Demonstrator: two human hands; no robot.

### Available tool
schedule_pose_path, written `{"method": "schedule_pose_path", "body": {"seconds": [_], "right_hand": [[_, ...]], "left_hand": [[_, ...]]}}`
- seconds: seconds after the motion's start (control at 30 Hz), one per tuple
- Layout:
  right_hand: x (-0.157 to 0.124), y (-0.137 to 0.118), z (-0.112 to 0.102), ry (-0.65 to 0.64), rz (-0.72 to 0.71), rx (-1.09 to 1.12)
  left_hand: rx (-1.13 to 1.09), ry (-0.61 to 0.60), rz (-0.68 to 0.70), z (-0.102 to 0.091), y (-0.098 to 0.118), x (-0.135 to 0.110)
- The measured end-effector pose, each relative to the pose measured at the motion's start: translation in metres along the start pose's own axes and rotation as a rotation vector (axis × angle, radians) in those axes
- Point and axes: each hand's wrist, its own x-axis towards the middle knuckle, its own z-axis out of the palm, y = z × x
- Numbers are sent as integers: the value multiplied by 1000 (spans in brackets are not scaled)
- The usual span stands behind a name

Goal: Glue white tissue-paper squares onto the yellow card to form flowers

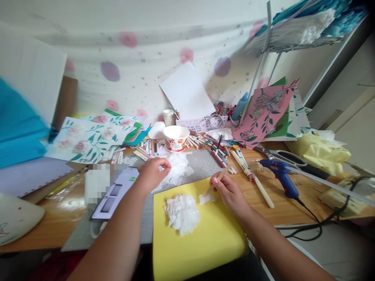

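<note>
On yellow paper (216, 238) sits white tissue (182, 214) — crumpled, rounded.

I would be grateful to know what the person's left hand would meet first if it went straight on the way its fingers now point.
The left hand would probably meet the white tissue paper first, though its height is unclear, so it might pass above.

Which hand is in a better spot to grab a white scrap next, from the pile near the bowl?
Probably the left hand: it is right beside the white scraps, and no tool shows in it. The right hand is farther off and holds a wooden stick over the yellow paper.
</note>
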Motion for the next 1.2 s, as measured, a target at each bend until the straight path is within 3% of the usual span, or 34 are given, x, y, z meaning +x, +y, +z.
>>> {"method": "schedule_pose_path", "body": {"seconds": [0.13,0.37,0.57,0.77,0.83,0.9,0.97,1.03,1.2], "right_hand": [[0,3,-2,30,5,28],[1,0,-5,79,22,90],[-3,0,-6,127,-12,136],[4,4,-6,242,-45,178],[7,3,-8,313,-61,200],[6,-1,-13,372,-74,222],[-2,-9,-18,402,-90,241],[-19,-17,-21,415,-109,255],[-65,-26,-13,363,-158,274]], "left_hand": [[79,-35,-10,6,-2,-4],[106,-169,131,8,6,-9],[64,-155,140,14,5,-6],[-119,-97,127,3,27,-12],[-213,-141,187,-6,41,-23],[-409,-268,282,-13,55,-36],[-562,-417,358,-16,68,-49],[-543,-506,361,-12,78,-57],[-205,-438,149,18,92,-55]]}}
